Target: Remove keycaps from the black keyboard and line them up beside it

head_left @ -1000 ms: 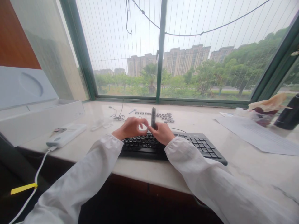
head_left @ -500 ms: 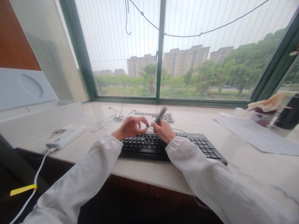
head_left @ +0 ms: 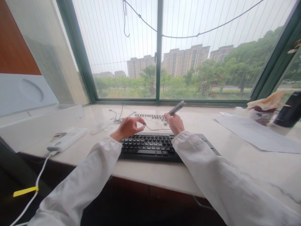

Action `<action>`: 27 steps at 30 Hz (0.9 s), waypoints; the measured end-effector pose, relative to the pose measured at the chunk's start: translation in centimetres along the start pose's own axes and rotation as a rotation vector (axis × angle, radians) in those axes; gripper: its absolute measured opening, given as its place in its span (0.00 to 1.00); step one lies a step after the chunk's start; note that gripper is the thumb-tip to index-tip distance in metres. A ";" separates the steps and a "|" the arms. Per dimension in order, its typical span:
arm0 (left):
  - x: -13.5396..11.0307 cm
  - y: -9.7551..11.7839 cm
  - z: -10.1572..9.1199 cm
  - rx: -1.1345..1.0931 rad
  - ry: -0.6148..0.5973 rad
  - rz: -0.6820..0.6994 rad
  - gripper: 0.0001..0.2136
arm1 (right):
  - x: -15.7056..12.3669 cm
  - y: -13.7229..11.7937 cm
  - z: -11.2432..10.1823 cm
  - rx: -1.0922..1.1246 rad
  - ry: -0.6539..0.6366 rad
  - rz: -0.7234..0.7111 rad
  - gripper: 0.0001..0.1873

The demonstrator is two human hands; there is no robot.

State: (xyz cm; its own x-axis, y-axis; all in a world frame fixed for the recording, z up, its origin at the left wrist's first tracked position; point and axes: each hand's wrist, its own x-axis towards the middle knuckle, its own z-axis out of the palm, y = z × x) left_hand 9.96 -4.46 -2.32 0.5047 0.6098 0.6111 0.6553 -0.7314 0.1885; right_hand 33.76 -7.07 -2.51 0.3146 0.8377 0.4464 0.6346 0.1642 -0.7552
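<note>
Over the far left part of a black keyboard (head_left: 142, 152), my left hand (head_left: 129, 127) pinches a small black keycap (head_left: 144, 124) between thumb and forefinger. My right hand (head_left: 175, 123) is closed around a slim dark grey tool (head_left: 177, 107), which points up and to the right; its exact kind is unclear. That hand hovers above the keyboard's far edge, apart from my left hand. The upper key rows show open sockets, while lower keys are capped. Behind the hands, several loose keycaps (head_left: 152, 116) lie in rows on the pale counter (head_left: 207, 125), partly hidden by my right hand.
A thin cable (head_left: 157, 129) runs behind the keyboard. On the left are a white power strip (head_left: 68, 139), an open white box (head_left: 42, 121) and a coiled cord (head_left: 116, 120). Paper sheets (head_left: 256, 131), a plastic bag (head_left: 260, 116) and a black bottle (head_left: 288, 110) occupy the right.
My right hand has moved right, away from my left hand, and its tool now tilts further right. My left hand has shifted slightly left, still pinching the keycap.
</note>
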 end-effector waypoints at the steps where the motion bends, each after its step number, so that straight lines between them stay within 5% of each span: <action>1: 0.0 -0.1 -0.1 0.008 0.004 -0.006 0.07 | 0.3 0.1 -0.4 0.044 0.005 0.082 0.22; 4: 0.1 -0.3 -0.1 0.026 0.003 -0.024 0.08 | 0.4 0.3 -1.2 0.073 0.042 0.155 0.26; 10: 0.0 -0.4 -0.1 0.057 0.004 -0.019 0.11 | -1.5 -0.6 -0.6 -0.256 0.020 -0.196 0.19; 14: 0.0 -0.2 0.0 0.051 0.005 -0.011 0.13 | -2.6 -1.5 0.1 -0.387 -0.045 -0.289 0.16; 22: 0.4 -2.2 0.1 0.038 -0.031 -0.179 0.17 | -2.4 -1.5 -0.8 -0.528 -0.096 -0.262 0.17; 27: 2.3 -3.1 -0.2 -0.005 -0.250 -0.220 0.19 | -1.2 -0.7 -2.1 -0.543 -0.047 -0.253 0.17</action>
State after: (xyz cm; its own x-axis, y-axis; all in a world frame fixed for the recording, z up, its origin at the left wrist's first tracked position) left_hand 9.02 -0.82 -1.34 0.4736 0.8091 0.3480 0.7617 -0.5746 0.2993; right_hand 34.45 -9.28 -1.49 0.0831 0.8318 0.5487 0.9594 0.0820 -0.2697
